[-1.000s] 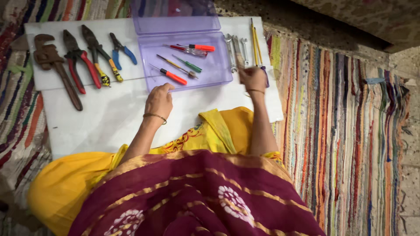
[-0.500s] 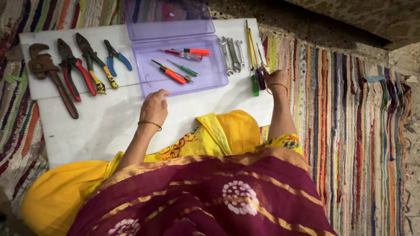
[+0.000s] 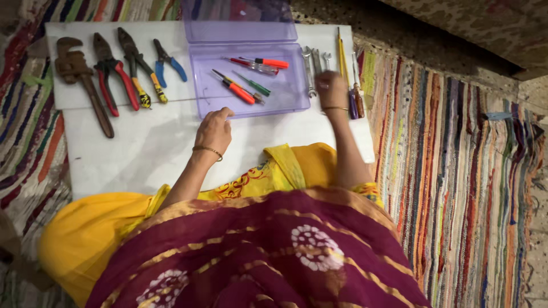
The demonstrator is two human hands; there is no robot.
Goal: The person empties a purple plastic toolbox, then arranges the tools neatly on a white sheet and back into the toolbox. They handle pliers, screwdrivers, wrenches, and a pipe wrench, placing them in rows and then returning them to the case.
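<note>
A: Left hand?
B: It's resting on the white worktop, fingers curled, index tip touching the near rim of the clear purple box. Gripping nothing.
A: Right hand?
B: It's sitting on the worktop just right of the box, over the silver spanners. Fingers are bent down, but I'm unable to tell if they're closing on anything. The two hands are lying well apart.
A: What's in the box?
B: Screwdrivers: a red-handled one, an orange-handled one, a green one. The lid is standing open at the far side.
A: Right of the hand?
B: A yellow-handled tool and a dark-handled screwdriver, lying near the worktop edge.
A: Left side?
B: A rusty pipe wrench, red-handled pliers, yellow-handled pliers, small blue-handled pliers, in a row. A striped rug is lying under everything.
</note>
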